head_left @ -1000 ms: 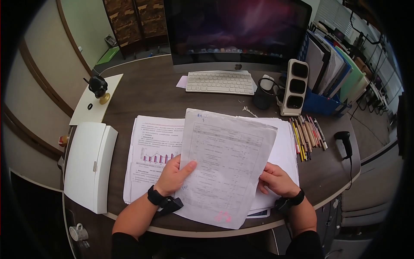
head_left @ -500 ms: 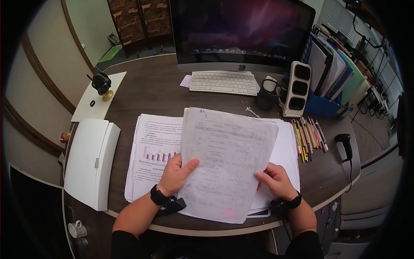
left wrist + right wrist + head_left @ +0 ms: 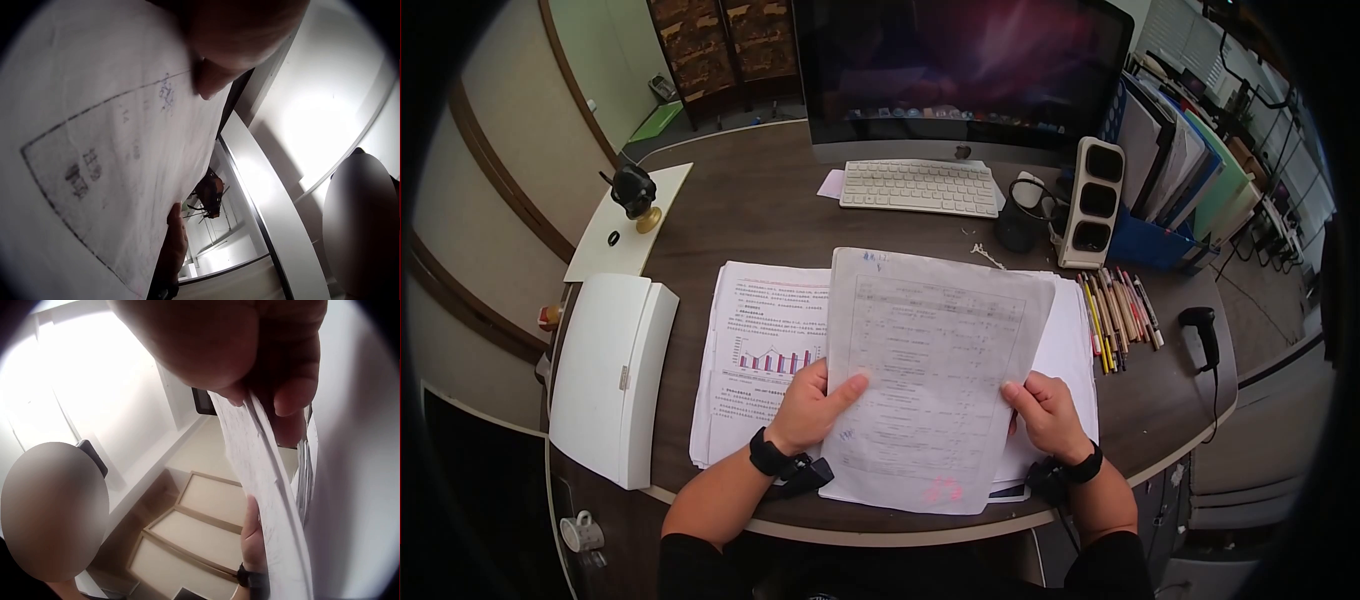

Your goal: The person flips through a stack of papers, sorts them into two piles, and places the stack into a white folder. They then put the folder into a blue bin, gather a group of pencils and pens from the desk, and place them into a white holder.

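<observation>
Both hands hold up a small stack of printed sheets (image 3: 940,390), with a table form, blue handwriting and a red mark on the front. My left hand (image 3: 808,405) grips the left edge, thumb flat on the front page and fingers hidden behind. On the right edge, my right hand (image 3: 1050,412) pinches the sheets, its thumb over the front. The right wrist view shows the sheets (image 3: 250,456) edge-on, several layers thick. Beneath them on the desk lie a page with a bar chart (image 3: 765,350) and white paper (image 3: 1068,350) at the right.
A keyboard (image 3: 920,188) and monitor (image 3: 960,80) stand behind. To the right are pencils (image 3: 1118,320), a black handheld device (image 3: 1200,338), a white three-slot holder (image 3: 1090,200) and a blue file rack (image 3: 1160,245). A white curved box (image 3: 605,380) is at the left, and a mug (image 3: 581,531) sits lower left.
The held sheets have shifted slightly right and their lower edge has risen. My right hand has moved its thumb onto the front page; my left hand keeps its grip.
</observation>
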Available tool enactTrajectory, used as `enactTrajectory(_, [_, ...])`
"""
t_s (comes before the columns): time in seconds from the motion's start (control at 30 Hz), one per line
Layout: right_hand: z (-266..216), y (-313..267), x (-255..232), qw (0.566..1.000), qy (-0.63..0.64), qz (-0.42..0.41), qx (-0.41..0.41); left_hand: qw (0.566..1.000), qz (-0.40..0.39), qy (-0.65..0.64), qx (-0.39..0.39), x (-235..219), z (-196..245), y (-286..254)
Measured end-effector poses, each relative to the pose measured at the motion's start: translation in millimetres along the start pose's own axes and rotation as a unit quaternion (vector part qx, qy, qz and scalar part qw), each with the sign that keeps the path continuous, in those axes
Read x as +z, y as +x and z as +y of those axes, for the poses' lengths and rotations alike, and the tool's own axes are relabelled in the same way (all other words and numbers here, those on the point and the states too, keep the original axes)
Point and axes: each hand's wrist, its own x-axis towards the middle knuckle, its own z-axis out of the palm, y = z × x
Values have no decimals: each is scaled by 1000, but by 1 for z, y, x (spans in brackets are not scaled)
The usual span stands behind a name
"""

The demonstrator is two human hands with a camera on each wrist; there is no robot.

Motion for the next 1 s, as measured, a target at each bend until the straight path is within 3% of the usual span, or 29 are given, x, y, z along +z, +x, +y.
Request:
enactTrajectory(0.13, [0,1,-3,1000,2,23,-13,999,-17,-4,-45,-5,4,-4])
enactTrajectory(0.3, [4,2,-9,998,16,50,-32,989,-93,44,-107,-6,10,-6])
enactTrajectory(0.53, [4,1,-11,994,49,72,-64,981,-112,110,-111,2,18,-10])
enactTrajectory(0.87, [13,-2,-19,990,41,40,-130,985,-47,145,-82,7,35,-19])
enactTrajectory(0.93, [13,-1,-20,982,108,36,-151,984,-39,161,-73,6,39,-21])
enactTrajectory(1.0, [12,0,-24,982,114,47,-146,985,28,169,9,5,47,-24])
